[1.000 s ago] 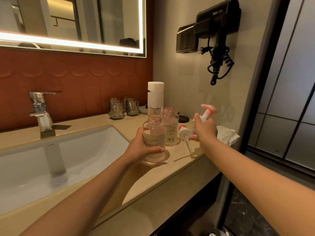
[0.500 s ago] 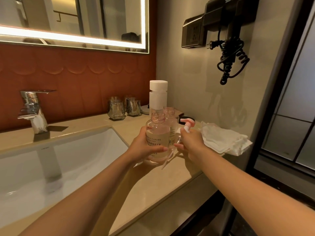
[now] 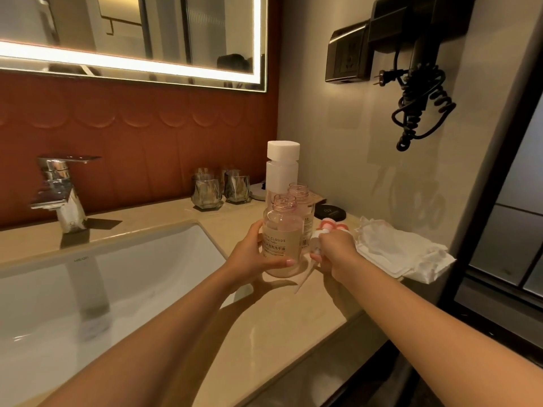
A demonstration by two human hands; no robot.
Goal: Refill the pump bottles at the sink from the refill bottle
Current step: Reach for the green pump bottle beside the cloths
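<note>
The left hand (image 3: 252, 257) grips the near open bottle (image 3: 283, 230) upright on the desk (image 3: 264, 333), the right hand (image 3: 335, 251) pinches a pump (image 3: 315, 245) just right of it, and the capped refill (image 3: 282, 168) stands upright just beyond, about equally near both hands.

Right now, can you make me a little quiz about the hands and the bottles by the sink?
1. True or false: the front pump bottle, gripped by the left hand, has its pump on.
2. Where does the refill bottle stand? A in the sink; B behind the front pump bottle; C on the cloth.
3. What does the right hand hold?
Key: 1 false, its neck is open; 2 B; 3 a pump head, with its tube hanging below.
</note>
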